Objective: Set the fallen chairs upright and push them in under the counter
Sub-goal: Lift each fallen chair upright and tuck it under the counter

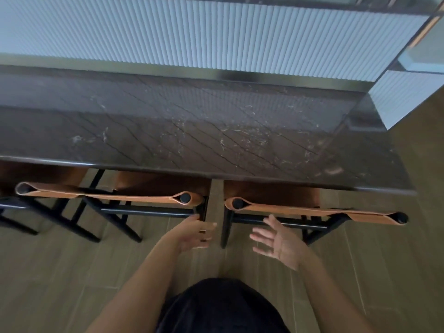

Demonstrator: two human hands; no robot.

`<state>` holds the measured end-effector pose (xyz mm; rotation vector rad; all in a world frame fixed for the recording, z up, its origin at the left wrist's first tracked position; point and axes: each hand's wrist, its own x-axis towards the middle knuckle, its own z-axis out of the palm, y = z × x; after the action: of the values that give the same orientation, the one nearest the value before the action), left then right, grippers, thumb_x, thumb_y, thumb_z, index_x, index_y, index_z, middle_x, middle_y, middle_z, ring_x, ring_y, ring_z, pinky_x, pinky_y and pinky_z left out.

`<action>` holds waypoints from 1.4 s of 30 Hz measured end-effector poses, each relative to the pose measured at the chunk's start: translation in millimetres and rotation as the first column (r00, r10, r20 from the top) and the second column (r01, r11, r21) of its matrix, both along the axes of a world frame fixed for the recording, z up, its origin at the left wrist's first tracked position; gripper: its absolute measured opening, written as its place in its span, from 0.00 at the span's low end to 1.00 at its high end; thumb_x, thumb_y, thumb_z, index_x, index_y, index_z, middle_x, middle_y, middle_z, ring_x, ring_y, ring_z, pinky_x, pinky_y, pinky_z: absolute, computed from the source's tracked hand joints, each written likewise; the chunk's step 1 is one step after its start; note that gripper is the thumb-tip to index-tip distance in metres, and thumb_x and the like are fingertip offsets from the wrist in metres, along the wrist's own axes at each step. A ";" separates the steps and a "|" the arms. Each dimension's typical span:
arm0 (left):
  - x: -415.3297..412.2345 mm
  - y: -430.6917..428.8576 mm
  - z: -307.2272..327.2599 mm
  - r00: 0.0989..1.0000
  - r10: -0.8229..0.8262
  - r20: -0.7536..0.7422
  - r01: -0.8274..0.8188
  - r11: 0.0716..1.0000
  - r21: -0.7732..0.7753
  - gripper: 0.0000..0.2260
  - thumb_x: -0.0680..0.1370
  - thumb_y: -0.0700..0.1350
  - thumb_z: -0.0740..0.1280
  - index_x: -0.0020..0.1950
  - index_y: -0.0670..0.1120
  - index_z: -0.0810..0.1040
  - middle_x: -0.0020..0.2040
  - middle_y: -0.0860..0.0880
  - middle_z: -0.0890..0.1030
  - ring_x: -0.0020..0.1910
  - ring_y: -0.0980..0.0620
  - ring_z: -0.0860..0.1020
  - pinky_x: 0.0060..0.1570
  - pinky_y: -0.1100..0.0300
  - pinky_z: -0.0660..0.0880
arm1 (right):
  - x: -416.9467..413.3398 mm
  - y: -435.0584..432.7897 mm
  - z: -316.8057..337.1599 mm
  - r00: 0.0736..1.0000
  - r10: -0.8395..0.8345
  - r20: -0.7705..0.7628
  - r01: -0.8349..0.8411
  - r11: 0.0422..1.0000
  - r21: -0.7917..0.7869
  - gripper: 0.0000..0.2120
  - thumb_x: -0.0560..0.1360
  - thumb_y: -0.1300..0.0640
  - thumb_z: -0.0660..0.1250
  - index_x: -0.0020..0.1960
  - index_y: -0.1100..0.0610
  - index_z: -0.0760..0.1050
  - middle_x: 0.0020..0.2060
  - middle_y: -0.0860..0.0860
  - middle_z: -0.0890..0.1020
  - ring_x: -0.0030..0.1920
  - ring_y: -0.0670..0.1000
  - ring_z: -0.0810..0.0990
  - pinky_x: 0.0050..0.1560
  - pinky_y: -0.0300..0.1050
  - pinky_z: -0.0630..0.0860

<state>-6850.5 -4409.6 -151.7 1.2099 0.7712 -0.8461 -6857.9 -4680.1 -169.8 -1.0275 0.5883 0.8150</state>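
The right hand [278,243] is spread and empty; the left hand [192,234] lies at the rear leg of the left chair [108,194] (gripping or only touching, I cannot tell). The 2 chairs stand upright, seats under the counter [216,131]. A skewed shove could knock it into the right chair [300,209], just beside.

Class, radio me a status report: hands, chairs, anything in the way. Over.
Left hand open beside rear leg of left chair; right hand open, fingers spread, near right chair. Both upright, seats under counter. Nothing in the way.
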 end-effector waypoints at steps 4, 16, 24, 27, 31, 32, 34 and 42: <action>-15.5 68.9 -15.1 0.945 0.321 0.060 -0.324 0.945 0.044 0.07 0.79 0.36 0.62 0.56 0.38 0.76 0.59 0.38 0.78 0.51 0.42 0.79 0.46 0.50 0.76 | -20.1 73.6 -6.8 0.921 0.389 -0.010 -0.388 0.916 -0.100 0.44 0.69 0.43 0.72 0.77 0.59 0.58 0.61 0.56 0.79 0.58 0.54 0.82 0.53 0.53 0.81; -10.8 228.9 16.7 0.803 0.589 0.091 -0.558 0.797 -0.233 0.04 0.79 0.38 0.62 0.51 0.39 0.74 0.52 0.38 0.75 0.54 0.39 0.76 0.56 0.44 0.73 | -3.7 260.4 8.6 0.993 -0.115 0.030 0.112 0.990 0.085 0.34 0.62 0.46 0.78 0.64 0.52 0.70 0.62 0.61 0.78 0.57 0.59 0.82 0.51 0.58 0.81; 5.0 296.2 19.0 0.792 0.609 0.053 -0.595 0.788 -0.156 0.26 0.78 0.52 0.67 0.72 0.43 0.66 0.64 0.37 0.72 0.60 0.38 0.75 0.55 0.42 0.73 | 3.2 319.5 18.9 0.912 -0.410 -0.032 0.411 0.912 0.023 0.09 0.78 0.62 0.65 0.57 0.54 0.76 0.62 0.64 0.74 0.58 0.63 0.78 0.49 0.59 0.80; 13.4 307.0 16.0 0.736 0.676 0.042 -0.663 0.732 -0.155 0.21 0.79 0.49 0.66 0.69 0.43 0.68 0.60 0.39 0.75 0.55 0.39 0.77 0.54 0.41 0.75 | 12.9 331.3 25.9 0.889 -0.455 -0.056 0.449 0.888 -0.099 0.08 0.78 0.58 0.68 0.56 0.56 0.75 0.60 0.63 0.74 0.57 0.63 0.78 0.44 0.57 0.80; 24.4 320.5 15.4 0.720 0.694 0.012 -0.688 0.715 -0.124 0.11 0.79 0.45 0.66 0.59 0.42 0.70 0.55 0.40 0.76 0.48 0.39 0.78 0.41 0.42 0.79 | 27.5 337.0 26.2 0.858 -0.507 -0.079 0.493 0.858 -0.146 0.07 0.79 0.60 0.66 0.56 0.60 0.73 0.59 0.63 0.73 0.59 0.64 0.77 0.50 0.61 0.79; 25.7 323.1 15.3 0.724 0.690 0.008 -0.685 0.720 -0.110 0.09 0.79 0.44 0.65 0.58 0.43 0.71 0.55 0.40 0.76 0.48 0.39 0.78 0.38 0.43 0.79 | 31.4 337.1 25.7 0.853 -0.515 -0.084 0.500 0.853 -0.152 0.09 0.79 0.61 0.66 0.58 0.61 0.73 0.59 0.63 0.73 0.58 0.64 0.77 0.51 0.62 0.79; 28.1 327.9 14.4 0.736 0.677 -0.001 -0.675 0.734 -0.076 0.10 0.80 0.41 0.64 0.59 0.42 0.71 0.56 0.39 0.76 0.49 0.38 0.78 0.36 0.43 0.79 | 37.1 340.3 26.9 0.843 -0.530 -0.092 0.514 0.844 -0.152 0.11 0.78 0.62 0.68 0.58 0.62 0.73 0.57 0.64 0.73 0.55 0.65 0.77 0.48 0.63 0.80; 30.6 334.1 9.7 0.722 0.692 -0.013 -0.692 0.722 -0.007 0.15 0.77 0.27 0.56 0.61 0.38 0.69 0.56 0.36 0.76 0.54 0.33 0.76 0.45 0.39 0.77 | 49.5 357.2 23.2 0.746 -0.656 -0.115 0.647 0.755 -0.106 0.22 0.78 0.74 0.55 0.70 0.59 0.63 0.61 0.66 0.72 0.48 0.66 0.77 0.43 0.69 0.78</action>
<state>-6819.9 -4075.5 -142.0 0.7938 1.1281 -0.2219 -6808.5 -4322.8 -146.6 -0.7309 1.0329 0.2411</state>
